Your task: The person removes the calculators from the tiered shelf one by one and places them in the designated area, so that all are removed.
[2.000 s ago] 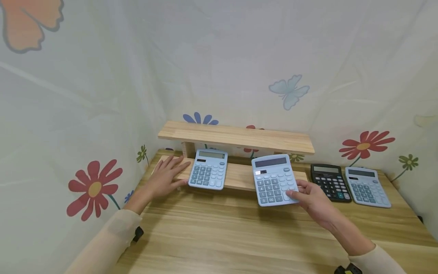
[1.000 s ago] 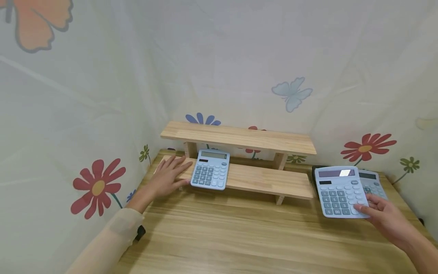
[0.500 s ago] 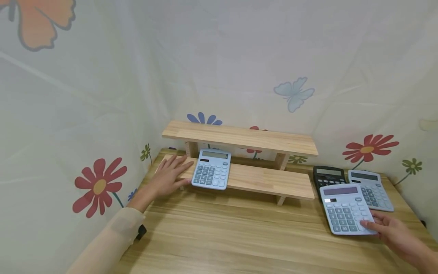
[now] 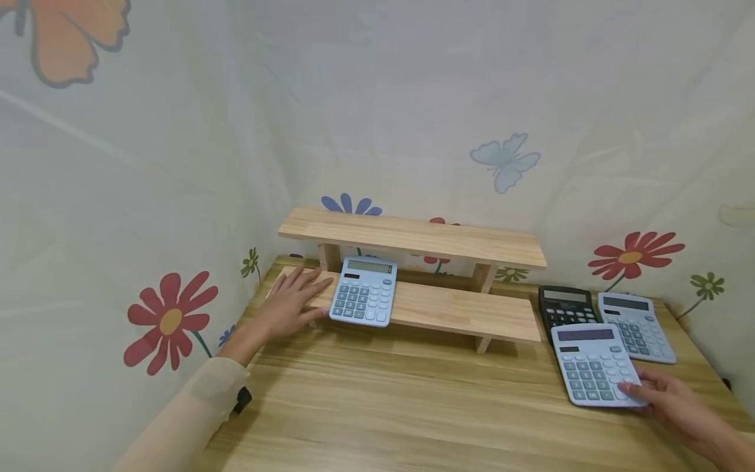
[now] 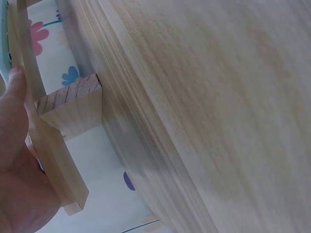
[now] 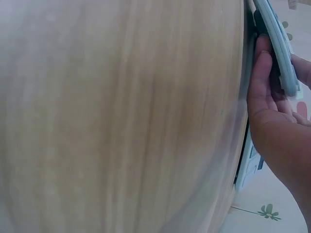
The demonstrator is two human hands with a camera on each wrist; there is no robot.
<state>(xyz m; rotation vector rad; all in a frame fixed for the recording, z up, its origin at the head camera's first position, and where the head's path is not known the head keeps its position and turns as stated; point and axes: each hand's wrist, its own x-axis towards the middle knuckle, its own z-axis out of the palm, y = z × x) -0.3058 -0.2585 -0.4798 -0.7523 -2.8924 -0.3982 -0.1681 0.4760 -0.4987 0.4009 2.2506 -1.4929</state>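
Note:
My right hand (image 4: 678,406) pinches a light blue calculator (image 4: 597,364) by its lower right corner, thumb on the keys and fingers beneath. In the right wrist view that calculator (image 6: 279,46) is held above the table, the fingers under its edge. It overlaps the lower part of a black calculator (image 4: 567,304) in the head view. My left hand (image 4: 289,308) rests with spread, straight fingers on the left end of the lower shelf board (image 4: 460,308). Its thumb tip is right at the edge of another light blue calculator (image 4: 364,292), which leans on that shelf.
The two-tier wooden stand has an upper board (image 4: 413,237) raised behind the lower one. A further light blue calculator (image 4: 639,328) lies at the table's right, beside the black one. The wooden table (image 4: 377,406) is bounded by a flower-printed curtain (image 4: 377,118).
My right hand has carried its calculator from in front of the shelf rightward, then lowered it near the black calculator. The left hand and the calculator on the shelf have stayed put.

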